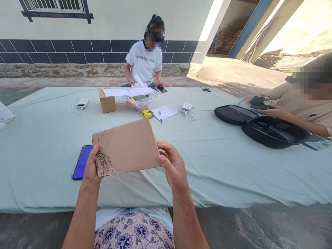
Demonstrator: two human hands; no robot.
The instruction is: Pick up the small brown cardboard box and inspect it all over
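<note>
A flat brown cardboard box (pixel 127 147) is held up above the near part of the table, its broad face towards me and tilted, the right end higher. Dark pen scribbles mark its lower left corner. My left hand (pixel 91 166) grips the left edge, thumb in front and the other fingers hidden behind. At the right edge, my right hand (pixel 172 166) holds the box between its thumb and curled fingers. Partly behind my left hand and the box lies a phone (pixel 82 162) with a blue screen.
A pale green cloth covers the table (pixel 212 176). Farther back are a small carton (pixel 107 104), a plastic basket (pixel 151 103), a yellow tape measure (pixel 147 113), paper with a pen (pixel 166 113) and white cabled devices. One person sits opposite; another sits right, by an open black case (pixel 275 141).
</note>
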